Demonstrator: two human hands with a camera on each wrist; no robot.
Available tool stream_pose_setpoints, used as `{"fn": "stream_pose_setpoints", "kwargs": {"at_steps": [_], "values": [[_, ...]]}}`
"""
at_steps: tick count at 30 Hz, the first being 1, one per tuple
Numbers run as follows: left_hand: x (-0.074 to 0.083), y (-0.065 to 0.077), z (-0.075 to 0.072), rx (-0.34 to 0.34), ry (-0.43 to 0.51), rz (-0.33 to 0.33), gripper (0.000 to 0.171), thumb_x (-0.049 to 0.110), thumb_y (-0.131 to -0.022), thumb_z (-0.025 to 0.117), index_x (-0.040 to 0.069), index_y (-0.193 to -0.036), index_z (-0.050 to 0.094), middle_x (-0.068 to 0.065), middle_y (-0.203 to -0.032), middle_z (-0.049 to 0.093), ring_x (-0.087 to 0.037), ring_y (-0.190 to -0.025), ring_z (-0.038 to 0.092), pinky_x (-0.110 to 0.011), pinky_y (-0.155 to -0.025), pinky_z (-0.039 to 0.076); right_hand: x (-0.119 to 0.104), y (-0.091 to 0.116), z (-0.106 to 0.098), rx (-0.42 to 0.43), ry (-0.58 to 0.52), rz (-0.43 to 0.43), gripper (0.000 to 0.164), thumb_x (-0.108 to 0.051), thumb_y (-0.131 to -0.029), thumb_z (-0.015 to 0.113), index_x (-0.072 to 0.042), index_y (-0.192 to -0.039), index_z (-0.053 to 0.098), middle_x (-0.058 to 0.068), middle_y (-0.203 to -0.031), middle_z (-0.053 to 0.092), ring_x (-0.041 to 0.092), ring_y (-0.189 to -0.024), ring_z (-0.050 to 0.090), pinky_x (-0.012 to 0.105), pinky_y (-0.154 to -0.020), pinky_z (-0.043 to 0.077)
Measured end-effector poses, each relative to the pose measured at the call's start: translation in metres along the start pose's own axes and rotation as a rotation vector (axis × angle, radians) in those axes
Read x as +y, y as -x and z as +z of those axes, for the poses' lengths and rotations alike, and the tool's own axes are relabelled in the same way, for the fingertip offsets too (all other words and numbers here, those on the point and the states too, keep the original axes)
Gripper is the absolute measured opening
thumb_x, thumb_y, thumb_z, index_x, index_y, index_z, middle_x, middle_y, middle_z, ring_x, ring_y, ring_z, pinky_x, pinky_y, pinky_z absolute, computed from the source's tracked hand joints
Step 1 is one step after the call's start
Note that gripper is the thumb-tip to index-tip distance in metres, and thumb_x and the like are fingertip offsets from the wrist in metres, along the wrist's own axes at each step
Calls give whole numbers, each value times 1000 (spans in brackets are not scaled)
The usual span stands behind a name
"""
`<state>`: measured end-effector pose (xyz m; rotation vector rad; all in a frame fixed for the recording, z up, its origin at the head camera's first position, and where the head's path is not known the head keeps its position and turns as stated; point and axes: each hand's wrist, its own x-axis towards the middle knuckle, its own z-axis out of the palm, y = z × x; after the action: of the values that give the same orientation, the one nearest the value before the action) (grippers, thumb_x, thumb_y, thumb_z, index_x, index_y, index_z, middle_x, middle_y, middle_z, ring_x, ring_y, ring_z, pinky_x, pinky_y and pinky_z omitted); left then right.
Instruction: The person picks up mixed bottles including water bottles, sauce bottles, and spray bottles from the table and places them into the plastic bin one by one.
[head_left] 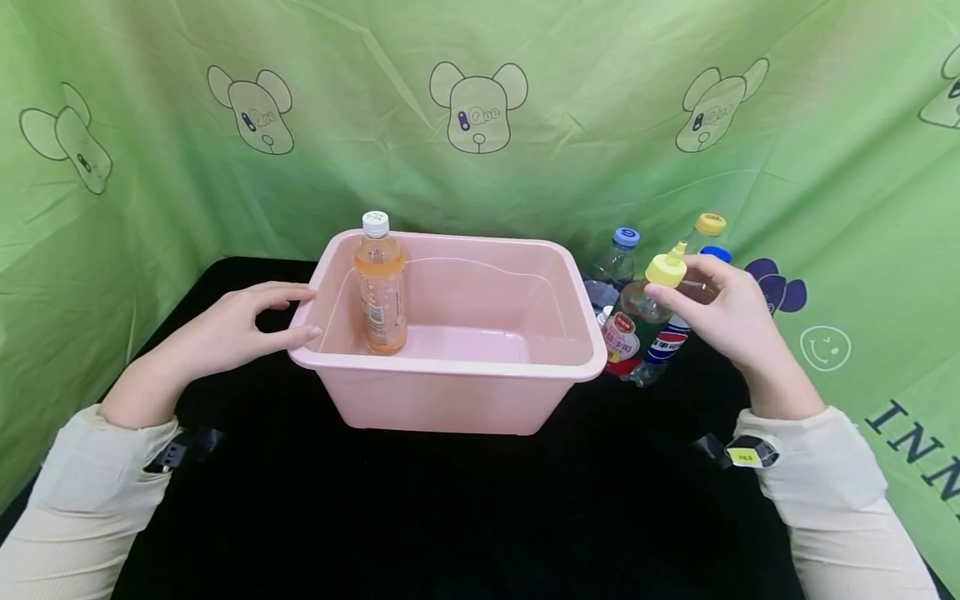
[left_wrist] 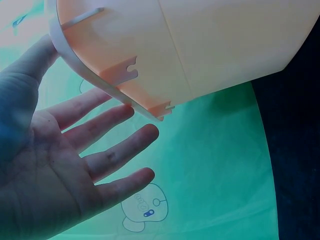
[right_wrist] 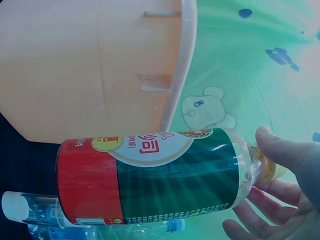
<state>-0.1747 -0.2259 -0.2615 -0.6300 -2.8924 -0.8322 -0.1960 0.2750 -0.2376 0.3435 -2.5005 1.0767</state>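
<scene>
A pink plastic tub stands in the middle of the head view. Inside, at its left end, is an upright bottle of orange drink with a white cap. My left hand touches the tub's left rim with thumb and forefinger; its other fingers are spread out straight in the left wrist view. My right hand pinches a sauce bottle by its neck, just under the yellow nozzle cap. This bottle has a green and red label and leans, base toward the tub's right side.
Several other bottles crowd the tub's right side, among them a blue-capped clear one, one with a blue, red and white label, and a yellow-capped one. Black cloth covers the table. A green printed curtain hangs behind.
</scene>
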Motion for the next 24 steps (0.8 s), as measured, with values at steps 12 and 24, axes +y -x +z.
{"fn": "stream_pose_setpoints", "kwargs": {"at_steps": [12,24], "values": [[-1,0,1,3,-3,13,52,32,-86,65,8,-130,54,-15,-132,54,-36,-115,53,-51,-97,41,-8,-7,-9,16,2,1,25,-15,-82,71,-20,-105,62,-27,-90,56,-15,-85,55,-2,-74,43],[-3,1,2,2,-7,16,52,33,-86,65,8,-130,53,-16,-133,53,-36,-116,52,-51,-97,41,-24,-11,-15,35,-38,-10,23,-14,-83,70,-27,-100,64,-22,-99,54,-16,-81,58,0,-69,46]]}}
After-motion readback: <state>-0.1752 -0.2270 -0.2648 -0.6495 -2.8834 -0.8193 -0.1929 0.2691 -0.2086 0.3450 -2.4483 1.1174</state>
